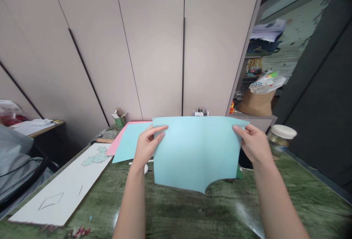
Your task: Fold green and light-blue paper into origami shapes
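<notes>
I hold a light blue sheet of paper (pixel 194 151) up above the green marble table (pixel 192 213). My left hand (pixel 147 145) pinches its upper left corner, thumb on the front. My right hand (pixel 253 142) pinches the upper right corner the same way. The sheet has a faint vertical crease down its middle and a curved piece cut out of its lower right edge. Both hands are closed on the paper.
Another blue sheet (pixel 129 145) lies on a pink sheet (pixel 117 143) behind my left hand. A long white board with cactus drawings (pixel 66 189) lies at the left. A white-lidded jar (pixel 280 138), a woven basket (pixel 255 103) and a small green box (pixel 119 118) stand further back.
</notes>
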The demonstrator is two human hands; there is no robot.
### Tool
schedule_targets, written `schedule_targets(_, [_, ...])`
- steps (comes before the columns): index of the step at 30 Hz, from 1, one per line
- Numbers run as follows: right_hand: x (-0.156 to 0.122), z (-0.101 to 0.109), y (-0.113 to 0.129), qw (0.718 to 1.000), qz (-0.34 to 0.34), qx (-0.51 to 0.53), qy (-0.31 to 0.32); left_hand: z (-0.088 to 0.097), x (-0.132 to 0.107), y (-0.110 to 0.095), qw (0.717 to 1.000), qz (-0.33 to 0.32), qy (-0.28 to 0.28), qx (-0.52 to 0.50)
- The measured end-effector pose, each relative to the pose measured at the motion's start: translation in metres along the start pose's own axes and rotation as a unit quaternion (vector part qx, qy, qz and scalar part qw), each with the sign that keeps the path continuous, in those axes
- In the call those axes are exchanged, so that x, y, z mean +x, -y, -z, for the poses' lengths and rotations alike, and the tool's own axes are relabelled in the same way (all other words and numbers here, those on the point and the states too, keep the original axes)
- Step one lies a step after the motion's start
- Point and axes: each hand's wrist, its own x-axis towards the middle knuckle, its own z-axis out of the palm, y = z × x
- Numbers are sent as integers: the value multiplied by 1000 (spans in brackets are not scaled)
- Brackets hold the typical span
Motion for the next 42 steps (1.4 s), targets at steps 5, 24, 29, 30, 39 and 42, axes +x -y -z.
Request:
schedule_targets(5, [1,1,0,1000,23,12,-15,1,0,-2,1000,-9,-11,-16])
schedule_targets(24, [-1,5,7,998,16,21,-59,1,-4,-7,1000,-16,-15,-4])
schedule_targets(29, [-1,6,7,999,10,14,-51,1,-4,-9,1000,-11,-11,-9])
schedule_targets(30, [-1,6,7,999,10,10,-50,1,-4,-9,1000,-11,-11,-10])
schedule_targets(39, [1,8,4,999,16,-7,-33,1,-5,-8,1000,-16,-12,-13])
schedule_targets(42, [0,8,5,999,17,-8,-32,2,-5,-8,1000,-16,-11,-15])
